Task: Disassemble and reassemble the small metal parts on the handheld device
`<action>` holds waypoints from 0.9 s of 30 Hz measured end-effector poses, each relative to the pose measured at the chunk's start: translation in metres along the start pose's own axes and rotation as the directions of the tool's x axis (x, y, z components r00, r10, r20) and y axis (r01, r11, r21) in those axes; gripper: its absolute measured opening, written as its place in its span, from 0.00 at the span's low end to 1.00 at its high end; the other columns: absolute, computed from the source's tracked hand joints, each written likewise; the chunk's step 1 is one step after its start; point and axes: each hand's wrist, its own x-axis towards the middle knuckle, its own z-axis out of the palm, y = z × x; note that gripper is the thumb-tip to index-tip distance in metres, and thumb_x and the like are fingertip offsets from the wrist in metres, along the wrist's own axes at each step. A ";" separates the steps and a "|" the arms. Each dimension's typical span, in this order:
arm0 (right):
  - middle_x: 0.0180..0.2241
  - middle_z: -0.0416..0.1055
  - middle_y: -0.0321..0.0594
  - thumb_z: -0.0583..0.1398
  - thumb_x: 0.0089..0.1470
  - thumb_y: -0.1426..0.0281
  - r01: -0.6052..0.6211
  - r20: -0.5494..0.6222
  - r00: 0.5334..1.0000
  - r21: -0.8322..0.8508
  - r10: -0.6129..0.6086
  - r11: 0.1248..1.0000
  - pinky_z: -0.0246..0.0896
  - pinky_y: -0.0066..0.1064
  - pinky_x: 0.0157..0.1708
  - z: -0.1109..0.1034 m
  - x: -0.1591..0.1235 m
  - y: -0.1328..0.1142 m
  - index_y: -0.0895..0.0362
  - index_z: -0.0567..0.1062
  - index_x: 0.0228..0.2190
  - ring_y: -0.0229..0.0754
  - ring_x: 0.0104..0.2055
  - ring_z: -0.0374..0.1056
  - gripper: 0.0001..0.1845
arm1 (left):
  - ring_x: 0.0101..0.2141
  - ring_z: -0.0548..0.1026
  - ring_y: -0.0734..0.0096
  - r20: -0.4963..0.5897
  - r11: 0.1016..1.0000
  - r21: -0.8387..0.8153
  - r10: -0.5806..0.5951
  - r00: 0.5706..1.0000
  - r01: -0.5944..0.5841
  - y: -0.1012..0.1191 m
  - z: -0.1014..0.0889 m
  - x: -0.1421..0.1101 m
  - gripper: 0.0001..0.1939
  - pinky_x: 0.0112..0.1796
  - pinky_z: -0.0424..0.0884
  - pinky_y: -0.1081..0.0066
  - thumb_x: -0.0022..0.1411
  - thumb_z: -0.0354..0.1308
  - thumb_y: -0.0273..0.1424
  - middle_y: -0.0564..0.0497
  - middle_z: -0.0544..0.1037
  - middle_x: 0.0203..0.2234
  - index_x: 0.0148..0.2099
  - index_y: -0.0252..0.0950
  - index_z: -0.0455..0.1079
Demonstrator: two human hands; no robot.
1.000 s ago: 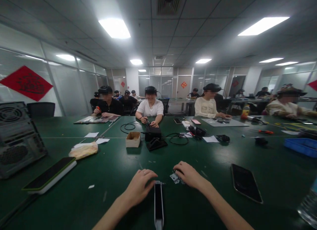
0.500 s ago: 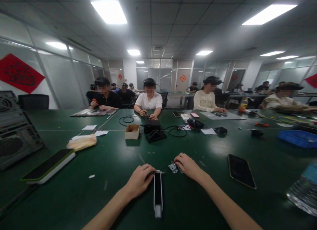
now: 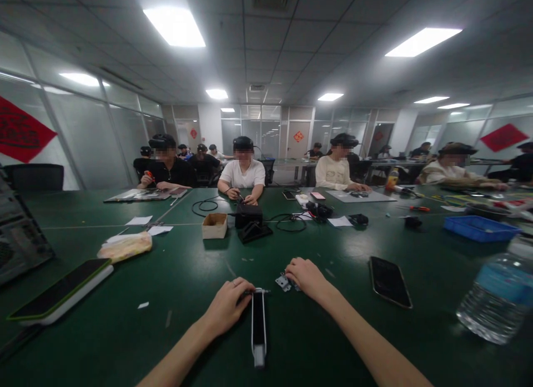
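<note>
My left hand (image 3: 231, 303) pinches the far end of a long, narrow part (image 3: 259, 323) with a white frame and a dark middle. The part lies lengthwise toward me on the green table, and a pale block forms its near end. A thin piece sticks out to the right at the far end, by my fingertips. To the right, my right hand (image 3: 307, 277) has its fingers curled down on small grey metal brackets (image 3: 283, 283) with holes. My fingers partly cover these brackets, so their number and full shape are hidden.
A black phone (image 3: 390, 281) and a water bottle (image 3: 495, 298) are on the right, a blue tray (image 3: 481, 229) behind them. On the left lie a green-edged device (image 3: 62, 290) and a plastic bag (image 3: 125, 246). A small box (image 3: 215, 226) stands ahead. Several people sit opposite.
The view has turned slightly right and tipped up, bringing more of the bottle into sight. Both hands keep the same hold, with the long part and brackets hardly moved.
</note>
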 end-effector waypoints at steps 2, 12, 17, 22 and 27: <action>0.40 0.71 0.45 0.53 0.61 0.68 -0.031 0.015 0.999 0.002 0.031 1.000 0.57 0.33 0.40 -0.004 0.001 -0.004 0.57 0.77 0.38 0.46 0.43 0.65 0.13 | 0.40 0.69 0.68 0.000 1.000 -0.001 0.001 1.000 -0.001 0.002 -0.001 0.000 0.12 0.42 0.66 0.68 0.65 0.48 0.27 0.51 0.72 0.44 0.48 0.40 0.68; 0.43 0.69 0.46 0.55 0.59 0.71 -0.096 0.014 0.995 0.090 0.095 0.991 0.57 0.32 0.41 -0.002 0.001 -0.007 0.59 0.74 0.39 0.45 0.44 0.64 0.09 | 0.39 0.69 0.68 -0.020 1.000 0.000 0.022 1.000 -0.022 -0.006 0.005 0.001 0.12 0.41 0.67 0.68 0.64 0.47 0.26 0.51 0.72 0.44 0.47 0.40 0.68; 0.41 0.70 0.44 0.54 0.59 0.73 -0.023 -0.032 0.999 0.106 0.026 0.994 0.57 0.32 0.40 0.004 -0.001 -0.001 0.59 0.73 0.38 0.44 0.42 0.64 0.08 | 0.40 0.69 0.68 -0.017 1.000 0.011 0.013 1.000 -0.013 -0.005 0.006 0.002 0.12 0.42 0.66 0.69 0.65 0.48 0.26 0.51 0.71 0.44 0.48 0.40 0.67; 0.38 0.71 0.43 0.54 0.60 0.73 0.069 -0.089 0.994 0.134 -0.057 0.989 0.57 0.32 0.42 0.009 0.000 0.011 0.59 0.73 0.37 0.43 0.42 0.64 0.08 | 0.40 0.70 0.68 -0.025 0.999 0.043 0.002 1.000 -0.001 -0.002 0.004 0.002 0.11 0.42 0.66 0.68 0.65 0.49 0.28 0.51 0.72 0.42 0.47 0.40 0.67; 0.41 0.71 0.44 0.51 0.61 0.74 0.091 -0.154 0.986 0.146 -0.068 0.985 0.58 0.34 0.44 0.015 0.001 0.023 0.59 0.72 0.42 0.43 0.44 0.64 0.12 | 0.41 0.70 0.67 -0.016 0.998 0.069 0.001 1.000 0.000 0.002 0.002 0.000 0.11 0.42 0.65 0.67 0.64 0.49 0.26 0.50 0.72 0.42 0.47 0.38 0.68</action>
